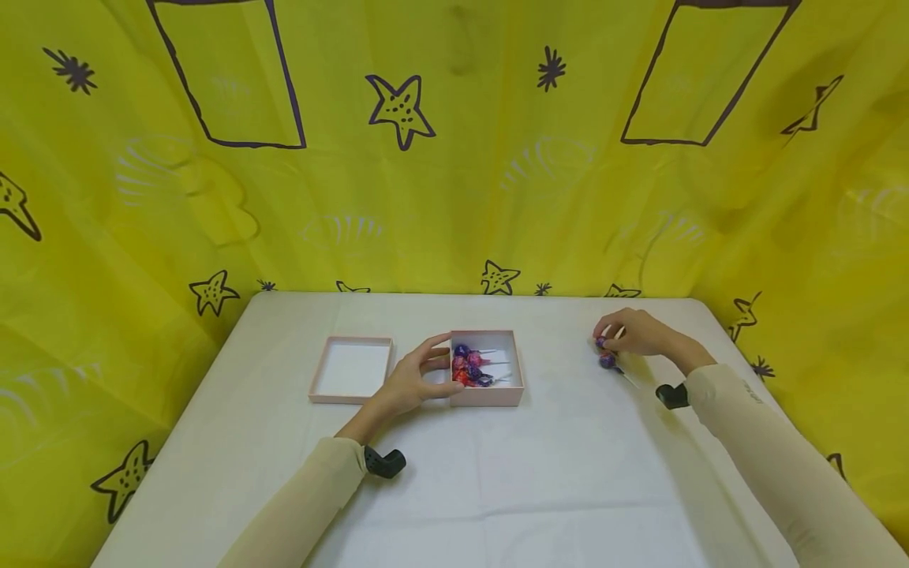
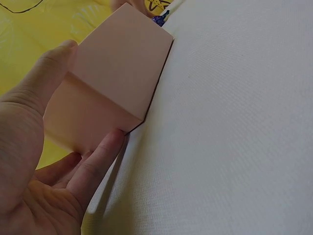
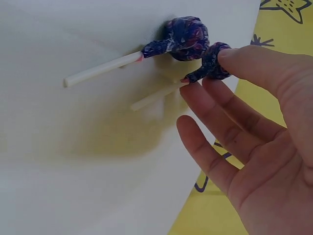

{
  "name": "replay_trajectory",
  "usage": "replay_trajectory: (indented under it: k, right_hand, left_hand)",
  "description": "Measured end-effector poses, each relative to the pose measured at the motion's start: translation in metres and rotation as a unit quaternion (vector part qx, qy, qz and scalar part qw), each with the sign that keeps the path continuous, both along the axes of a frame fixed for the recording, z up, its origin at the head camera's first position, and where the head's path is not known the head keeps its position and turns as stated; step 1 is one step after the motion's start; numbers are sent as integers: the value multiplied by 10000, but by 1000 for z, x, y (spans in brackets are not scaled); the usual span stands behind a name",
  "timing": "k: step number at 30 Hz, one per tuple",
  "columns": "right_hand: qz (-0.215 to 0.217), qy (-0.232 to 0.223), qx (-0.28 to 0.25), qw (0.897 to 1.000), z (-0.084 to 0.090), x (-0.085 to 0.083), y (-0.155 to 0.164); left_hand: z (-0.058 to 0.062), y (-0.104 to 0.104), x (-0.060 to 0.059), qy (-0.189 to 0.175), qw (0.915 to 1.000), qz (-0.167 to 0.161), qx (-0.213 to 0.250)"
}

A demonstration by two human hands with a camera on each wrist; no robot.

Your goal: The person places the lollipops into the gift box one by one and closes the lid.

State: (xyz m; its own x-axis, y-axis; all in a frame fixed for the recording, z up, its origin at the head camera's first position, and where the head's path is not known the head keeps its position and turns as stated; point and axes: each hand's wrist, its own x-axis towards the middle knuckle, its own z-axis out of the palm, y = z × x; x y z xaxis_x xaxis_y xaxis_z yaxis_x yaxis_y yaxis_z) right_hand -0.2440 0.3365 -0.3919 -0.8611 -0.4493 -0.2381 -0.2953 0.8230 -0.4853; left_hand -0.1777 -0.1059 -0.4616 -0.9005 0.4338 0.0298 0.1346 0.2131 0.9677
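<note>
A yellow curtain point(image 1: 469, 189) backs the white table point(image 1: 426, 505). Near its middle sits the open box point(image 1: 487, 397), well apart from the lid point(image 1: 348, 369) on its left. The left hand point(image 1: 412, 383) grips the box at its left side, thumb by the front corner and fingers against the wall; light, even pressure should suit, since a hard squeeze could shift it. The right hand point(image 1: 635, 331), on the table's right, pinches one lollipop point(image 3: 210, 64) by its wrapped head, between thumb and fingers. A second lollipop point(image 3: 188, 39) lies just beside it, so a clean lift probably calls for a firm hold on the head and a rise that clears its neighbour. Smaller in view, the boxed lollipops point(image 1: 470, 364) cluster heads leftward, sticks pointing right.
</note>
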Motion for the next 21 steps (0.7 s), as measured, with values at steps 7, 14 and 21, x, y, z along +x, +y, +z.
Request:
replay_trajectory:
  k: [7,14,21]
  right_hand:
    - [52,436,-273,9987,7,-1,-7]
    - [182,706,-407,9965,21,0,-20]
    - [363,863,-531,9942,39,0,-35]
  left_hand:
    - [0,0,0,9,10000,-2,-61]
    - [0,-1,0,-13,10000,15,-61]
    - [0,-1,0,-11,9999,28,-116]
